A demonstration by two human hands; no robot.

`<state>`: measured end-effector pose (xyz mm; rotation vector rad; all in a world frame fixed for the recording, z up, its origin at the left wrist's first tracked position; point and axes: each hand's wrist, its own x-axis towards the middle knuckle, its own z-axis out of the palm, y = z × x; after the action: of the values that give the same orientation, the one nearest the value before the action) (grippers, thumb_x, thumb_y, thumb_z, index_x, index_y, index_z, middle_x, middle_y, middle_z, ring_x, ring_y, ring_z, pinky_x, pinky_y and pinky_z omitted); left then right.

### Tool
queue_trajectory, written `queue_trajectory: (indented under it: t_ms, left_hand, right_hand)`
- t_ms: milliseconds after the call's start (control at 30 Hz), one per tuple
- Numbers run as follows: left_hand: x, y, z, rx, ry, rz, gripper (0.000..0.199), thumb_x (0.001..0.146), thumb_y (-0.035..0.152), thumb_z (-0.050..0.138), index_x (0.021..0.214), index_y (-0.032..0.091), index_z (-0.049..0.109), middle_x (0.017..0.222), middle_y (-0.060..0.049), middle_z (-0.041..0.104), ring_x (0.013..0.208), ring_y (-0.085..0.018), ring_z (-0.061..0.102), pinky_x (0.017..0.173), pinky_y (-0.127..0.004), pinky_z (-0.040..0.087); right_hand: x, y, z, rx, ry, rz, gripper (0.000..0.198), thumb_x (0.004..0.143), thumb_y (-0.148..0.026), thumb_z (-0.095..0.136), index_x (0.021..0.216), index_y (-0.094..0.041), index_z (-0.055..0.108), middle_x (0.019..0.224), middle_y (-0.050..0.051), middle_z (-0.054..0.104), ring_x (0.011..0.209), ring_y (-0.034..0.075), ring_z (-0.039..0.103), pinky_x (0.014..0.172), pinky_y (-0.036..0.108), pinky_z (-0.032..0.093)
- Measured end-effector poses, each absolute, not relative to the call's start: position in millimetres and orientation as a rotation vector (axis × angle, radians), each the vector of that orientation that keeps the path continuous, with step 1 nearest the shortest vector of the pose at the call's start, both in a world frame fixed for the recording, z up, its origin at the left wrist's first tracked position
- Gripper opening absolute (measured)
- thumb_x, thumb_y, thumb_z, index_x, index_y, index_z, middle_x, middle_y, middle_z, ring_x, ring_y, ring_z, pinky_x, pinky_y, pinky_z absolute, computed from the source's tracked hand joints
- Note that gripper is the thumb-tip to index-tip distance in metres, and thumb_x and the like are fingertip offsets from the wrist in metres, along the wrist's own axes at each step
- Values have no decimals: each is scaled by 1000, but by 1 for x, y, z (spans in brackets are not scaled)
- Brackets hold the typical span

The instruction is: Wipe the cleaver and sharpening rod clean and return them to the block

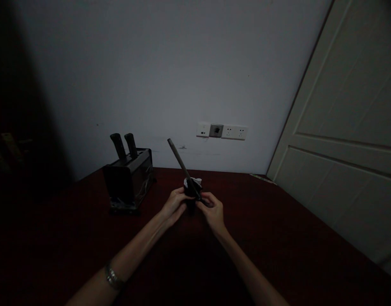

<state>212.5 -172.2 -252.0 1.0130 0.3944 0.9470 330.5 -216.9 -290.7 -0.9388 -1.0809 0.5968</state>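
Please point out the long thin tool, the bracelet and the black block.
Long thin tool (180,162): head view, upper part of its shaft.
Bracelet (112,277): head view, middle of its band.
Black block (119,183): head view, its near end face.

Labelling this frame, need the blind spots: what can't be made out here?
All in the head view:
Lower end of the long, thin grey bar: lost among the crumpled dark-and-white bundle, fingers and gloom.
What the bare left hand and bare right hand each grip: fingers and shadow hide it.
Below the two black handles: hidden inside the black box-shaped holder.
White panelled door: cut off by top and right edges.
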Motion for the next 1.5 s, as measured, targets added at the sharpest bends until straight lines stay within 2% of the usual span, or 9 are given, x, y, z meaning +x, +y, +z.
queue_trajectory:
  t_ms: [233, 400, 567, 667, 833, 900, 967, 1133, 1500]
  left_hand:
    - [206, -166, -245, 1065, 439, 910, 25, 55, 12, 68, 80, 8, 70, 79, -10, 69, 78, -20, 63, 76, -27, 44]
    - [204, -161, -243, 1085, 469, 887, 23, 54, 10, 67, 77, 7, 69, 75, -10, 68, 68, -19, 63, 67, -28, 46]
    - [201, -163, -240, 1100, 319, 808, 29, 64, 15, 62, 91, 6, 65, 89, -14, 67, 61, -19, 61, 60, -33, 48]
    - [202, -166, -238, 1053, 276, 793, 31, 65, 15, 62, 95, 7, 63, 98, -16, 65, 68, -21, 63, 60, -34, 49]
    - [208, -174, -236, 1021, 356, 869, 33, 61, 7, 64, 94, 9, 64, 101, -14, 65, 86, -22, 62, 72, -29, 48]
    - [210, -176, -235, 991, 377, 885, 31, 59, 6, 63, 90, 8, 65, 94, -12, 67, 89, -21, 62, 80, -28, 46]
    - [210, -176, -235, 975, 383, 892, 27, 57, 5, 63, 84, 8, 66, 87, -11, 68, 89, -21, 62, 84, -28, 44]
    - [209, -171, -235, 1039, 404, 863, 22, 55, 6, 63, 76, 7, 67, 80, -11, 68, 77, -22, 64, 74, -31, 48]
    - [210, -164, -224, 1173, 478, 782, 25, 50, 12, 65, 74, 7, 68, 77, -12, 68, 65, -18, 61, 56, -24, 43]
  right_hand:
    - [327, -221, -286, -893, -1042, 778, 25, 56, -28, 74, 75, -16, 62, 72, 3, 68, 66, 16, 62, 63, 27, 47]
    - [326, -220, -290, -830, -1005, 933, 26, 58, -31, 74, 75, -16, 62, 57, -1, 61, 47, 9, 51, 47, 20, 38]
    - [328, -220, -292, -769, -1048, 932, 21, 68, -34, 67, 69, -14, 64, 58, -1, 56, 48, 6, 44, 46, 19, 32]
    - [330, -220, -291, -836, -1070, 835, 22, 69, -35, 66, 69, -13, 66, 54, -1, 55, 47, 7, 43, 46, 20, 32]
    - [327, -220, -288, -941, -1023, 617, 30, 63, -33, 69, 87, -15, 71, 70, 3, 67, 61, 15, 56, 60, 29, 46]
    - [326, -221, -287, -955, -1021, 544, 30, 60, -32, 70, 86, -16, 71, 79, 5, 69, 71, 19, 60, 68, 34, 48]
    - [325, -223, -286, -968, -1035, 523, 28, 60, -31, 70, 84, -17, 72, 76, 4, 69, 69, 19, 59, 67, 33, 48]
    - [325, -228, -284, -964, -1105, 639, 27, 66, -37, 65, 78, -14, 69, 50, -2, 52, 45, 9, 42, 44, 23, 33]
    - [315, -234, -285, -654, -1035, 995, 35, 72, -43, 62, 55, -15, 50, 49, -4, 39, 42, 6, 30, 43, 23, 22]
